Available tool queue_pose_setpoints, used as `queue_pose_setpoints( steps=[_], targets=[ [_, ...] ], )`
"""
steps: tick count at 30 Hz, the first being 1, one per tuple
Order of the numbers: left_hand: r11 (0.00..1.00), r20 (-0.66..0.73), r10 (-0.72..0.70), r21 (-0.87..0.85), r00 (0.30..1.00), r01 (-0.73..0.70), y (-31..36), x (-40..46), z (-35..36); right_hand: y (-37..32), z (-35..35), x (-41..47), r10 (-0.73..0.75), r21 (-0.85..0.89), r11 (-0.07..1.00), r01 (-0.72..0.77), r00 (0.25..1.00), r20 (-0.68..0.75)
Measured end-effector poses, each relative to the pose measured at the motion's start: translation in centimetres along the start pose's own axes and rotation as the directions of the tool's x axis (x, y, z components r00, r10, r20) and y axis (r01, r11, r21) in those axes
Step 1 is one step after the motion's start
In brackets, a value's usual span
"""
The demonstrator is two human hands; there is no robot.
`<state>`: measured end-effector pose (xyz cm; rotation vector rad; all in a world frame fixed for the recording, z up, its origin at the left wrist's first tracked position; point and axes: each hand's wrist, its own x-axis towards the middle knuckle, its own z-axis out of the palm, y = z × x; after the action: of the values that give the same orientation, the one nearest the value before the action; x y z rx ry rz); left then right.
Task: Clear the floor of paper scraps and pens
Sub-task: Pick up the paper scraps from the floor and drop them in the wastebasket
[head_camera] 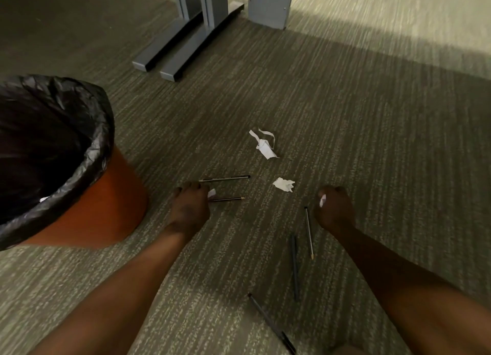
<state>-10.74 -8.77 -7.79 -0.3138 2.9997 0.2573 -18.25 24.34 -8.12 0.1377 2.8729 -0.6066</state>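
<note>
My left hand [189, 208] is down on the carpet, fingers curled over a small white paper scrap [211, 193], between two pens [225, 179] [227, 199] that lie side by side. My right hand [334, 208] is closed around another white scrap [322, 200], just right of a light pen [308, 231]. A larger crumpled paper [264, 144] and a smaller one [284, 184] lie farther out on the floor. Two dark pens [294, 267] [271, 324] lie nearer to me.
An orange bin [87, 208] lined with a black bag [79, 107] stands at the left, close to my left hand. Grey metal desk feet [172, 54] and a grey panel [269, 6] stand at the back. The floor is striped grey-green carpet.
</note>
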Motion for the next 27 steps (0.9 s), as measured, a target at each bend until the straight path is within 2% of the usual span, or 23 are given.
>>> queue_pose_setpoints(
  steps=[3, 6, 9, 12, 15, 17, 20, 27],
  targets=[
    [0.992, -0.043, 0.086, -0.087, 0.995, -0.089, 2.2, 0.4, -0.7, -1.3, -0.2, 0.2, -0.054, 0.079, 0.995, 0.058, 0.997, -0.056],
    [0.974, -0.062, 0.165, -0.146, 0.984, -0.172, 4.9, 1.3, -1.2, -3.0, 0.1, 0.7, -0.19, 0.088, 0.976, 0.197, 0.979, -0.079],
    [0.961, -0.097, 0.221, -0.149, 0.97, -0.234, 7.1, 2.3, -1.2, -4.8, 0.8, 1.5, -0.308, 0.05, 0.951, 0.305, 0.949, 0.066],
    [0.952, -0.107, 0.283, -0.09, 0.953, -0.293, 8.4, 4.3, -1.0, -5.5, 1.7, 2.2, -0.317, -0.123, 0.925, 0.359, 0.91, 0.268],
    [0.936, -0.095, 0.353, 0.045, 0.931, -0.35, 9.4, 7.1, -1.0, -5.3, 2.4, 2.3, -0.334, -0.217, 0.884, 0.414, 0.884, 0.327],
    [0.933, -0.106, 0.357, 0.092, 0.928, -0.348, 9.9, 9.1, -0.8, -5.2, 2.8, 2.2, -0.349, -0.25, 0.867, 0.431, 0.883, 0.314],
    [0.952, -0.138, 0.306, 0.059, 0.942, -0.301, 10.8, 11.8, 0.0, -5.1, 3.5, 2.2, -0.331, -0.295, 0.863, 0.411, 0.899, 0.286],
    [0.97, -0.028, 0.244, -0.008, 0.969, -0.244, 13.5, 16.0, 2.1, -4.4, 4.1, 3.1, -0.4, -0.329, 0.819, 0.47, 0.879, 0.26]
  ],
)
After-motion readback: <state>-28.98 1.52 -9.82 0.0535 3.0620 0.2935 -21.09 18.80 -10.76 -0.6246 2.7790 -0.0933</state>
